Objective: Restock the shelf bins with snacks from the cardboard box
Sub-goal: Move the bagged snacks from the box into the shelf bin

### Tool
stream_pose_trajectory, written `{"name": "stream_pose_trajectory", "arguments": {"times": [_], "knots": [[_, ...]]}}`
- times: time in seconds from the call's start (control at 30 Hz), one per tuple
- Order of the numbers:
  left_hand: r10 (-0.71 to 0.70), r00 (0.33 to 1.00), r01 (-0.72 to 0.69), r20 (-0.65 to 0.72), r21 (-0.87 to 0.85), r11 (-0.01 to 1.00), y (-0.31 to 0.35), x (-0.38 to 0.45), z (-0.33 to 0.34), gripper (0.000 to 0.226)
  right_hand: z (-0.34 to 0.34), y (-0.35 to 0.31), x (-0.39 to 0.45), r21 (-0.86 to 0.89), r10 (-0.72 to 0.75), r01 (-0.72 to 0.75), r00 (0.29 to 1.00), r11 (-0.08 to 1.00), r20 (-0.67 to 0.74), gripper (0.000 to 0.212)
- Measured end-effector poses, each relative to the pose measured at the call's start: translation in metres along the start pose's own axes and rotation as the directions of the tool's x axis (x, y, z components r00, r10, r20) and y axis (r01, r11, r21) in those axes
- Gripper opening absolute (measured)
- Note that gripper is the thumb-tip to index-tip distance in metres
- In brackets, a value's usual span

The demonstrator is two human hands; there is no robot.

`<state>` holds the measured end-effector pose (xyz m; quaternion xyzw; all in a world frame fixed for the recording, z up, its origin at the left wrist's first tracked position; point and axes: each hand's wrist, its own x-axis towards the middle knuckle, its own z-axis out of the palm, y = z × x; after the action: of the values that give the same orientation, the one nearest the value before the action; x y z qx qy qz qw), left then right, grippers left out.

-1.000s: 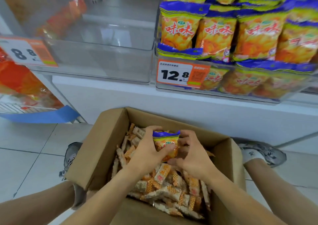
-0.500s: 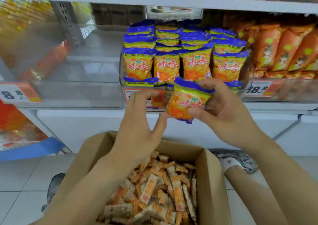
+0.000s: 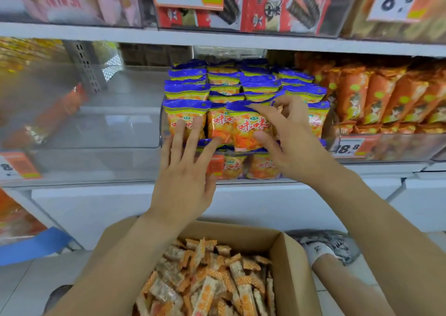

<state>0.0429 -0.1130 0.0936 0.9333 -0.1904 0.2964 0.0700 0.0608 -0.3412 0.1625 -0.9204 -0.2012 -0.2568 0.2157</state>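
Note:
My right hand (image 3: 287, 142) pinches an orange snack packet with a blue top (image 3: 249, 127) between thumb and fingers, holding it against the front row of like packets in the clear shelf bin (image 3: 164, 122). Beside it, my left hand (image 3: 185, 170) is spread with straight fingers, the fingertips touching the packets at the bin's front left. The open cardboard box (image 3: 292, 262) sits below on the floor, filled with several small orange-and-white wrapped bars (image 3: 207, 282).
A nearly bare clear bin (image 3: 101, 122) stands to the left. Orange snack bags (image 3: 386, 98) fill the bin at right. Price tags hang on the bin fronts. Red and pink packs sit on the shelf above. My shoes rest on the tiled floor beside the box.
Both hands rose from the box to the shelf bin. The right hand carried the blue-topped packet up and into the bin's front row; the left hand let go and spread flat.

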Motion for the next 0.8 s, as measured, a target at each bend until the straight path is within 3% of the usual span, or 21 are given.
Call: {"name": "stream_pose_trajectory", "arguments": {"times": [0.07, 0.2, 0.3, 0.47, 0.6, 0.73, 0.8], "knots": [[-0.003, 1.000, 0.003, 0.000, -0.006, 1.000, -0.002, 0.001, 0.002, 0.073, 0.002, -0.004, 0.002, 0.111, 0.033, -0.032, 0.999, 0.993, -0.003, 0.046], [-0.003, 1.000, 0.001, -0.028, -0.041, 0.999, -0.003, 0.001, 0.006, 0.056, 0.008, -0.010, 0.001, 0.112, 0.078, -0.081, 0.997, 0.990, 0.029, 0.049], [-0.035, 0.998, 0.028, -0.059, -0.110, 0.994, -0.002, 0.002, 0.007, 0.041, -0.001, -0.012, 0.007, 0.041, 0.149, -0.156, 0.979, 0.987, 0.138, 0.053], [-0.050, 0.996, 0.041, -0.067, -0.125, 0.991, -0.002, 0.003, 0.008, 0.038, -0.018, -0.019, 0.022, -0.111, 0.240, -0.218, 0.937, 0.970, 0.255, 0.053], [-0.051, 0.996, 0.042, -0.071, -0.123, 0.992, -0.002, 0.003, 0.010, 0.036, -0.014, -0.029, 0.030, -0.218, 0.225, -0.160, 0.922, 0.963, 0.316, 0.049], [-0.042, 0.997, 0.035, -0.061, -0.122, 0.992, -0.002, 0.003, 0.011, 0.035, 0.003, -0.026, 0.009, -0.418, 0.176, -0.131, 0.982, 0.899, 0.072, 0.045], [-0.042, 0.997, 0.033, -0.062, -0.130, 0.991, -0.003, 0.004, 0.010, 0.035, 0.012, -0.019, -0.002, -0.371, 0.127, -0.086, 0.988, 0.925, 0.086, 0.051]]}}
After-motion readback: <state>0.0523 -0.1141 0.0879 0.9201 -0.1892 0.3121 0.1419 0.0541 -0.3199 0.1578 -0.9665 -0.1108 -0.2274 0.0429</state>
